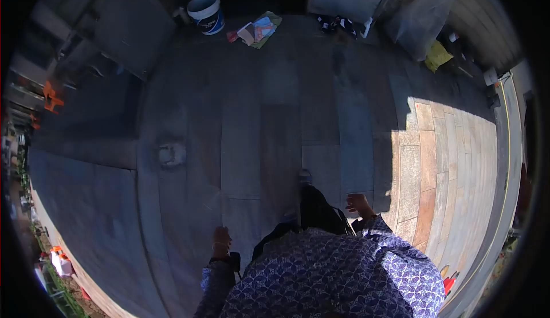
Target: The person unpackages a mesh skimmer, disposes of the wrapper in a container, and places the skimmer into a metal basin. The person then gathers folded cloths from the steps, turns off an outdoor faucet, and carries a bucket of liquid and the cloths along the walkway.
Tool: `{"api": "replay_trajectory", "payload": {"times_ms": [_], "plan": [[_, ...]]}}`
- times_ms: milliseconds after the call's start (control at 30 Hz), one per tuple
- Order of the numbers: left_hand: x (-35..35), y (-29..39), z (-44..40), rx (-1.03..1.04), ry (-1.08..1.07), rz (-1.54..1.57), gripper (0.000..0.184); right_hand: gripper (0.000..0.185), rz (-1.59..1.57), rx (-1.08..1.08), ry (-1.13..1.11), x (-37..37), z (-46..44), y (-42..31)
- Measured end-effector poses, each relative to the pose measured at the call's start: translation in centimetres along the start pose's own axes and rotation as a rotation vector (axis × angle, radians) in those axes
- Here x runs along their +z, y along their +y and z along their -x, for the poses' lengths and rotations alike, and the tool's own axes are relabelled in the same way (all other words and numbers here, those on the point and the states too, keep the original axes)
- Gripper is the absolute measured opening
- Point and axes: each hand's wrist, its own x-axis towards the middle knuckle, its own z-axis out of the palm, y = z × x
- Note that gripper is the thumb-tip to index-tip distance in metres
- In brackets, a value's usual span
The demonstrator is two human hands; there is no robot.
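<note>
An orange object point(52, 97) lay at the far left, and a white-and-blue bucket point(206, 14) stood near the top. Below it, my left hand point(222, 240) hung over the shadowed floor point(246, 163); I could not tell whether its grip was clenched or released. A small dark object point(235, 260), perhaps something strapped on, was just beside that wrist. Crumpled packaging point(263, 27) lay right of the bucket. My right hand point(359, 204) hung with its grip released, fingers loosely spread, near the sunlit paving point(427, 163); a yellow bag point(439, 56) lay farther right.
</note>
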Motion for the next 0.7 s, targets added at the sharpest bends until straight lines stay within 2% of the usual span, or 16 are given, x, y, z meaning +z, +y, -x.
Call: {"api": "replay_trajectory", "payload": {"times_ms": [33, 67, 100, 167, 200, 233, 267, 300, 367, 467, 500, 533, 567, 600, 667, 700], "plan": [[-1.4, 3.4, -3.6, 0.140, -0.143, -0.470, 0.017, 0.024, -0.048, 0.054, -0.039, -0.6, -2.3, -1.6], [-2.2, 6.7, -7.8, 0.278, -0.292, -0.941, 0.015, 0.025, 0.084, 0.065, 0.014, -0.1, -3.7, -4.5], [-2.7, 9.2, -11.2, 0.268, -0.311, -0.942, 0.015, 0.025, 0.088, 0.085, 0.012, -0.3, -5.9, -6.3], [-2.8, 12.8, -15.9, 0.031, -0.442, -0.878, 0.013, 0.016, 0.116, 0.117, 0.007, -0.8, -10.6, -11.2], [-1.6, 12.6, -18.8, -0.139, -0.277, -0.395, 0.012, 0.014, 0.208, 0.114, 0.097, -0.5, -12.3, -15.0], [-1.9, 14.9, -20.2, -0.315, -0.256, -0.206, 0.012, 0.015, 0.153, 0.178, 0.056, -1.6, -15.6, -17.4], [-2.1, 17.1, -21.7, -0.486, -0.200, -0.020, 0.014, 0.015, 0.190, 0.110, 0.091, -2.1, -17.8, -20.3], [-2.9, 21.5, -23.4, -0.485, -0.210, -0.017, 0.014, 0.016, 0.153, 0.067, 0.101, -1.7, -18.4, -25.4], [-4.0, 27.6, -25.5, -0.654, -0.109, 0.417, 0.017, 0.027, 0.115, -0.022, 0.079, -2.1, -22.2, -32.8], [-4.3, 31.1, -30.8, -0.592, -0.067, 0.475, 0.018, 0.035, 0.291, -0.132, 0.083, 0.7, -25.3, -46.5], [-3.9, 30.2, -33.3, -0.601, -0.066, 0.483, 0.018, 0.035, 0.303, -0.128, 0.080, 1.9, -26.9, -50.3], [-3.1, 27.9, -36.0, -0.488, -0.103, 0.372, 0.019, 0.031, 0.313, -0.157, 0.108, 3.0, -28.6, -53.6], [-3.3, 28.8, -38.4, -0.373, -0.141, 0.264, 0.019, 0.028, 0.325, -0.187, 0.136, 3.9, -30.4, -56.6], [-3.3, 29.7, -40.8, -0.383, -0.144, 0.272, 0.019, 0.028, 0.336, -0.181, 0.137, 4.9, -32.3, -59.7], [-6.4, 36.8, -45.7, -0.711, -0.108, 0.555, 0.019, 0.029, 0.293, -0.225, 0.119, 6.5, -35.8, -63.2], [-7.3, 37.8, -49.1, -0.722, -0.122, 0.555, 0.019, 0.029, 0.299, -0.211, 0.128, 7.9, -36.5, -65.1]]}}
